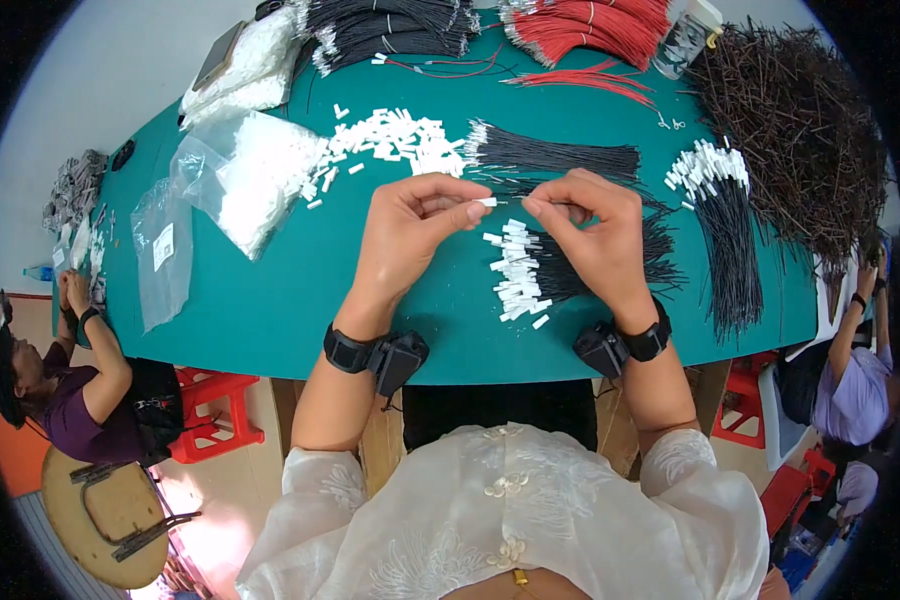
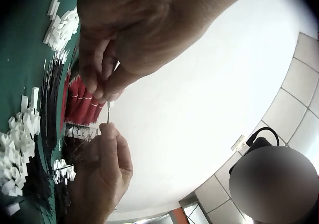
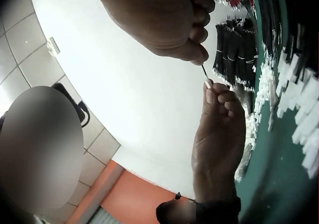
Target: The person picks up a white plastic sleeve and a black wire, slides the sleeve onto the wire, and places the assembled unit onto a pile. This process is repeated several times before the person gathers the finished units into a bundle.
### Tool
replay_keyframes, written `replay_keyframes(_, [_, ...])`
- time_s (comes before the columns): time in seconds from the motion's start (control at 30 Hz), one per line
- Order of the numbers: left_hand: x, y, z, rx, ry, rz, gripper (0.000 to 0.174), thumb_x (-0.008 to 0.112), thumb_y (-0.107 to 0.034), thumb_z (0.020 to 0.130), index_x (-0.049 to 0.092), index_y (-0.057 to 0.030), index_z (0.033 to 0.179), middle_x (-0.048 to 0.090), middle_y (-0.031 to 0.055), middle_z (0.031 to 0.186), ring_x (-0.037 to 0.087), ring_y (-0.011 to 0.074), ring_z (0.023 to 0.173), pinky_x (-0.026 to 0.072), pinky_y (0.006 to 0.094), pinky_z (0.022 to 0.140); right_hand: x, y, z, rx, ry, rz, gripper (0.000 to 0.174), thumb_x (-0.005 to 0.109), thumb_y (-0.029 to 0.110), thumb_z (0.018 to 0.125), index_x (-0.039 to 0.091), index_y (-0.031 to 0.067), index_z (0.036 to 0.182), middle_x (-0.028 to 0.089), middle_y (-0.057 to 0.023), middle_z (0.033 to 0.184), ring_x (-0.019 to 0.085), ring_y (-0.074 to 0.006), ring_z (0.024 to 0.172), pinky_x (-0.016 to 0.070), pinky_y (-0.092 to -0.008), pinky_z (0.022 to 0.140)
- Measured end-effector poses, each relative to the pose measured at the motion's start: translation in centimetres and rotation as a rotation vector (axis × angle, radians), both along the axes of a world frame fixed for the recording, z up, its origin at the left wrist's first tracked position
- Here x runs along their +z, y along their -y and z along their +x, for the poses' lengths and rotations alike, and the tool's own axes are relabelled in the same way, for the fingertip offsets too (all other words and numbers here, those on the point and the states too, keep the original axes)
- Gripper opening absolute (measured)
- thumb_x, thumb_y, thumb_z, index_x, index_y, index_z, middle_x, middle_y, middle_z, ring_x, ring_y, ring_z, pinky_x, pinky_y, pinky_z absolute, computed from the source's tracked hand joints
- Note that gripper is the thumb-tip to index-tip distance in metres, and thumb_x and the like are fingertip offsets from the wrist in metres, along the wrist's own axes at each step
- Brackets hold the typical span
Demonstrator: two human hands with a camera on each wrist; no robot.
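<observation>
The left hand [image 1: 410, 235] pinches a small white connector [image 1: 487, 202] between thumb and forefinger. Facing it, the right hand [image 1: 600, 235] pinches a thin black wire [image 1: 510, 203], its end at the connector. In the left wrist view the wire [image 2: 108, 115] runs between the left hand [image 2: 144, 30] above and the right hand [image 2: 102, 176] below. The right wrist view has the white connector [image 3: 208, 83] at the left fingertips; whether the wire is inside it, I cannot tell. Below the hands lie black wires with white connectors [image 1: 517, 270].
Loose white connectors [image 1: 400, 138] and a bag of them [image 1: 260, 175] lie at left. Black wires [image 1: 560, 155] lie beyond the hands, red bundles [image 1: 590, 30] at the back. A finished-looking bundle [image 1: 730, 230] and a dark tangled heap [image 1: 790, 130] are at right. People sit at both sides.
</observation>
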State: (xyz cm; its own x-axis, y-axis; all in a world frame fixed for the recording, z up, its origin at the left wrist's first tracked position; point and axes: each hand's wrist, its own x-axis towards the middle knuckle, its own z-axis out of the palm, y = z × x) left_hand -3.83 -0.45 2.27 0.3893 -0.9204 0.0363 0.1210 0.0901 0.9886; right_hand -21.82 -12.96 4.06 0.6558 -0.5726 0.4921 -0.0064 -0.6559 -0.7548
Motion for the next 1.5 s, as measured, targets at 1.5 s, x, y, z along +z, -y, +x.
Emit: replay_keyframes(1.5, [-0.8,0.4,-0.4,-0.013,-0.070,0.009,0.017,0.077,-0.003,0.086,0.074,0.0037,0.101,0.075,0.0099,0.089,0.068,0.0114,0.075,0.0551,0.0247,0.069,-0.8,-0.7,0.8,-0.003,0.023,0.038,0.007,0.077,0.001,0.080,0.073,-0.0011,0.085,0.067,-0.0057,0.072,0.051,-0.0104,0.056,0.0383,-0.0258,0.052])
